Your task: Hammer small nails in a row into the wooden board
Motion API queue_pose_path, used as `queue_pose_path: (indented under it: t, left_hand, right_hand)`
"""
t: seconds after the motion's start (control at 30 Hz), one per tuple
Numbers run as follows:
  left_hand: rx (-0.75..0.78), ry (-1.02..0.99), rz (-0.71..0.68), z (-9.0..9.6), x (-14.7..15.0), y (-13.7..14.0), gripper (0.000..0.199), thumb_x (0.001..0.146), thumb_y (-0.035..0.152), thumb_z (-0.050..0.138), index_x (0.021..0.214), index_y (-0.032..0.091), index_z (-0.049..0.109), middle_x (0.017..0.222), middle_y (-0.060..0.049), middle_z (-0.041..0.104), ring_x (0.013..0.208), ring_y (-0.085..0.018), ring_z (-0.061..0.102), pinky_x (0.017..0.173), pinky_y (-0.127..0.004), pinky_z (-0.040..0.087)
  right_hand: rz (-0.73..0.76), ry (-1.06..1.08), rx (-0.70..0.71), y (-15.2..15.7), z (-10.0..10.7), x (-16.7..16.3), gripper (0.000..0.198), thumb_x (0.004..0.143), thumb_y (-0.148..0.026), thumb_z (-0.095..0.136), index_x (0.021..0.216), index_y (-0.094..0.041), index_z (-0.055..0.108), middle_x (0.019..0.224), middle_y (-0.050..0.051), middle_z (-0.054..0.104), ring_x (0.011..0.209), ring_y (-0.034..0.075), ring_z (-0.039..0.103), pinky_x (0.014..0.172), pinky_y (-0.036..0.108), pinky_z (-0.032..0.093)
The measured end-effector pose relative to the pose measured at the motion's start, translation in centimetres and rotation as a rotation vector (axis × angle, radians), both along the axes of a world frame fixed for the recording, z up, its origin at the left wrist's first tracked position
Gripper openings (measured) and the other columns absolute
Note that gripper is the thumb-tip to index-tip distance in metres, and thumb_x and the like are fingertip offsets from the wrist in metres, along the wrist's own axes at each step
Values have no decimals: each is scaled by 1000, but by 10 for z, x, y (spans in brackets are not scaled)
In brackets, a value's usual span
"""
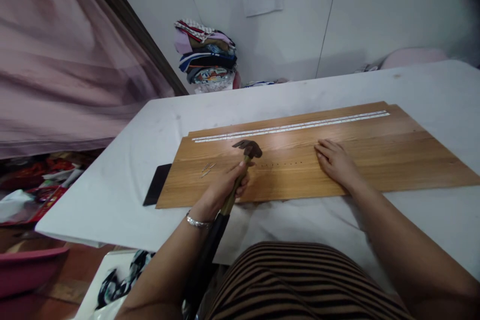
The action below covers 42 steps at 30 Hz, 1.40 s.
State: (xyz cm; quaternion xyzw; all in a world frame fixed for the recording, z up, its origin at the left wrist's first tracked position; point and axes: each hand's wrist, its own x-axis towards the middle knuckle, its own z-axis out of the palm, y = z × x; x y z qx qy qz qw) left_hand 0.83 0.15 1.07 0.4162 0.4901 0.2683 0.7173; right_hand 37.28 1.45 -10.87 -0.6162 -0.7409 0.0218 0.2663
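Observation:
My left hand (233, 180) is closed around the upper handle of a claw hammer (252, 150), just below the head. The hammer's black grip runs back toward my body, and its head is over the wooden board (375, 160). Flat on the board, with nothing in it, lies my right hand (335, 161). Between the hands a row of small dark marks (281, 164) crosses the wood; whether they are holes or nail heads I cannot tell. Several loose nails (207, 169) lie left of my left hand. Two pale ruler-like strips (292, 126) run along the board's far side.
A white table (112, 185) bears the board. A flat black piece (157, 185) shows at the board's left edge. Folded clothes (208, 57) are stacked by the wall, and a pink curtain (67, 50) hangs at left. A pink tub (30, 270) is at lower left.

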Motion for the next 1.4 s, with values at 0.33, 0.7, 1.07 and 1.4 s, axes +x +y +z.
queue_pose_path:
  t: [0.33,0.7,1.07,1.4]
  left_hand:
    - [344,-243,410,71,38,50,34,96,50,66,106,18,59,61,7,52,46,-5,47,45,-17,36]
    - [499,-94,133,24,120,25,35,98,51,62,110,18,58,108,-10,73,83,-18,69,74,-32,55]
    - [843,795,50,-52,-14,13,23,99,35,53,95,19,69,103,-11,74,100,-26,67,98,-43,52]
    - [1010,1046,-37,-76,-22,-4,24,100,33,54,115,18,67,134,-17,67,125,-32,61,111,-51,47]
  right_hand:
    - [111,635,-150,-18,64,-54,36,96,-39,58,120,-26,81,127,9,79,121,29,73,110,52,54]
    - [392,1280,-658,-11,130,-114,51,69,-64,84,77,-22,56,58,-5,60,36,10,49,34,23,42]
    - [224,1261,-949,-36,120,-106,57,74,-66,78,104,-21,60,56,-11,48,36,7,41,34,20,36]
    - [238,1068,-951,-41,94,-114,48,77,-62,75,77,-24,46,53,-10,48,33,5,37,31,19,29]
